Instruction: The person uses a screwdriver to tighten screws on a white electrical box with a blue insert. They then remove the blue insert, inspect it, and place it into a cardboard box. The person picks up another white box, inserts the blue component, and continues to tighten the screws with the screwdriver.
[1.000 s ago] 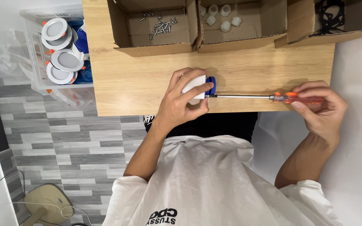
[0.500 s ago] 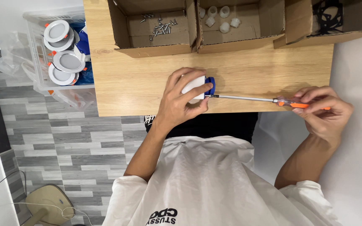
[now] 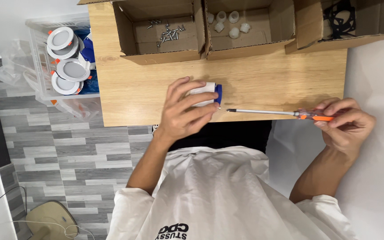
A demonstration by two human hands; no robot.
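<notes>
Our left hand (image 3: 185, 113) wraps its grip around a small white lamp part with a blue back (image 3: 206, 94), pressing it down near the front edge of the wooden bench (image 3: 263, 80). Our right hand (image 3: 345, 126) pinches its grip shut on the orange handle of a long screwdriver (image 3: 272, 113), whose tip lies just beside the blue end, not touching it.

To do this well, we judge the shaft should stay level and in line with the part while the left hand stops it rolling.

The right hand hangs past the bench's right edge, with open room there. Behind stand three cardboard boxes: screws (image 3: 167, 31), white caps (image 3: 227, 22), black pieces (image 3: 341, 18). Left of the bench, a clear bin (image 3: 41, 53) holds finished round lamps (image 3: 67, 66).
</notes>
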